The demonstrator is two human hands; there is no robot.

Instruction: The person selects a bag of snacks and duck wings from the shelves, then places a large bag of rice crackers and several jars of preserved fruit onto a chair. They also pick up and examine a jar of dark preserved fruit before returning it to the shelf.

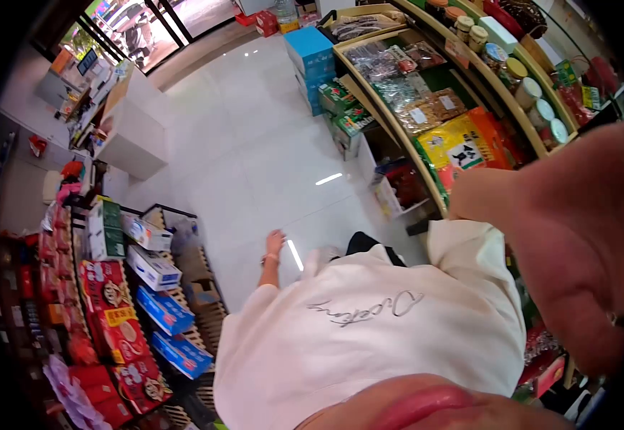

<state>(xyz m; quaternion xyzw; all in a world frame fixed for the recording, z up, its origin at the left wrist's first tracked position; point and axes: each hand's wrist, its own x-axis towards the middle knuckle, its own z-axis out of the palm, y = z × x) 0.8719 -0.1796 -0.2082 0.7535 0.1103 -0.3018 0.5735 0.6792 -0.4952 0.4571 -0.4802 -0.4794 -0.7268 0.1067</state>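
My left hand [275,242] hangs low at my side over the white tiled floor, its fingers loose and nothing in them. A thin bracelet [270,257] circles that wrist. Raised close to the camera, my right hand [577,222] fills the right side of the view. Its palm and wrist show large and blurred, while the fingers run out of the picture, so what they hold, if anything, is hidden. Behind the right hand lie yellow and orange snack bags [462,147] on a wooden display shelf [398,122]. I wear a white shirt [369,315] with script lettering.
Left stands a rack with red gift packs [122,330] and blue boxes [183,355]. Farther off are a white counter [136,136] and a glass doorway [140,32]. Stacked blue cartons [310,61] and green boxes [344,115] edge the shelf. Jars [527,93] line its upper tier.
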